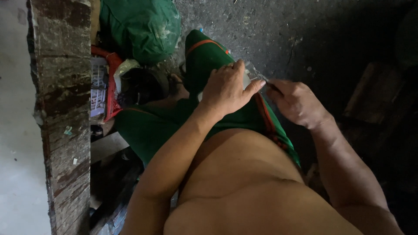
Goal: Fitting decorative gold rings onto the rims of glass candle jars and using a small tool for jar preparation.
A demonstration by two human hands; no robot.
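Left hand: the left hand (226, 89) is being curled over a small clear thing (251, 72), with the thumb being pressed along its side.
Right hand: the right hand (296, 102) is being closed in a pinch at the end of that same thing; what is being pinched is too dark and small to be told.
Where the thing is: the small clear thing is being held up between both hands, above the lap, over the right edge of the green shorts (174, 122).
What it looks like: it is looking shiny and see-through, like thin plastic or glass, with a pale part being hidden under the left fingers.
How far along: the thing is being gripped from both ends, so the work is looking like it is in the middle; nothing finished is being shown, and whether it is being opened or pulled apart cannot be told.
Shorts: they are being seen as smooth green cloth with orange stripes.
Ground: the floor (270, 26) is being seen as dark, rough and speckled.
Left side: a worn wooden post (63, 109) with peeling paint is standing at the left edge.
Top left corner: a crumpled green bag (139, 26) is lying there, soft and wrinkled, with a red crate (112, 87) just beside it.
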